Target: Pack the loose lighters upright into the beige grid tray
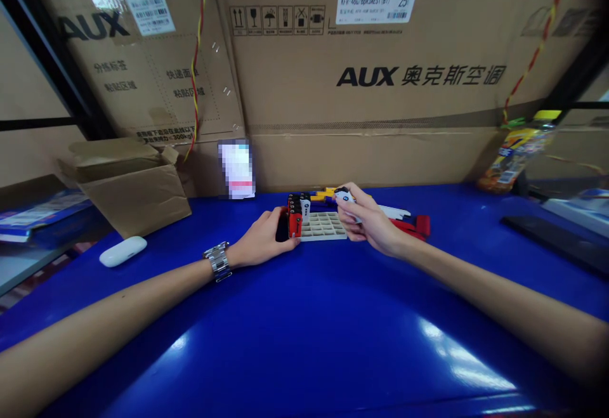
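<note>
A white grid tray [323, 235] rests on the blue table, its right part showing bare compartments. Several upright red and white pieces with black tops, which look like lighters [295, 222], fill its left end. My left hand [262, 237] is closed around that end, thumb at the front corner and fingers partly hidden behind. Above the tray's right end, my right hand [368, 218] pinches a white lighter [345, 197] with a black top and a round blue mark. Yellow pieces [321, 196] lie behind the tray; red pieces [421, 226] and white pieces [396, 212] lie to its right.
A cardboard box [136, 196] and a white earbud case [123, 251] stand at the left. A lit phone [238, 170] leans against the large carton [295, 107]. On the right are a drink bottle [516, 155] and a long black object [556, 243].
</note>
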`<state>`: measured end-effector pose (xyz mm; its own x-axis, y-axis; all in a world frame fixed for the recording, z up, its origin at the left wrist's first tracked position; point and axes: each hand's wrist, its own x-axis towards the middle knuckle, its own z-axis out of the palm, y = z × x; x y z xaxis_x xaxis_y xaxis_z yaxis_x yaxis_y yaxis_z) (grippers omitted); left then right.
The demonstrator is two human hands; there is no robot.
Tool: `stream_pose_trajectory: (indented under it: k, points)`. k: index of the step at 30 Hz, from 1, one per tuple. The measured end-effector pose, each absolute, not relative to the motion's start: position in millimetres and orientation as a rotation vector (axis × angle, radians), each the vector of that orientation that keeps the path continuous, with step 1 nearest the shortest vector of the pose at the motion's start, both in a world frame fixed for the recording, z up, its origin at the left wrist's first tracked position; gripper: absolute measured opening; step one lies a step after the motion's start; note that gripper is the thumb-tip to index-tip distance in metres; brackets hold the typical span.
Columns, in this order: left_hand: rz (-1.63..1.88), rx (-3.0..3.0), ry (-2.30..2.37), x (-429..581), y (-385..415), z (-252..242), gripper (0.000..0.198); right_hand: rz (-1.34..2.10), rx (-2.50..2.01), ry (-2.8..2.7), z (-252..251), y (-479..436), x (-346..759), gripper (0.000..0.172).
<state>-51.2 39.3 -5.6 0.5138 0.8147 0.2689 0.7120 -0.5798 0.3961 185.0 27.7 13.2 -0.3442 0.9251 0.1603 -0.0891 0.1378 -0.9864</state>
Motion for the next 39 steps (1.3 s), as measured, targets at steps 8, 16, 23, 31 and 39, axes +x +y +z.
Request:
stream_pose_trajectory:
  k: [8,16,23,31,39]
  points:
    - [0.634,2.488,1.307,-51.0,38.0,-4.9,0.064,1.434,-1.110,-1.230,13.6,30.5,179.8,0.050]
    - [0.642,2.474,1.299,-51.0,38.0,-5.2,0.064,1.495,-1.097,-1.142,18.1,27.2,177.3,0.046]
    - [0.641,2.462,1.304,-50.5,37.7,-4.7,0.063,1.436,-1.119,-1.161,17.0,26.0,176.2,0.043]
    - [0.648,2.458,1.315,-49.6,36.9,-3.5,0.063,1.419,-1.115,-1.195,14.5,29.5,178.0,0.048]
    - [0.660,2.458,1.285,-49.4,36.6,-3.0,0.060,1.437,-1.111,-1.175,13.5,30.6,178.4,0.048]
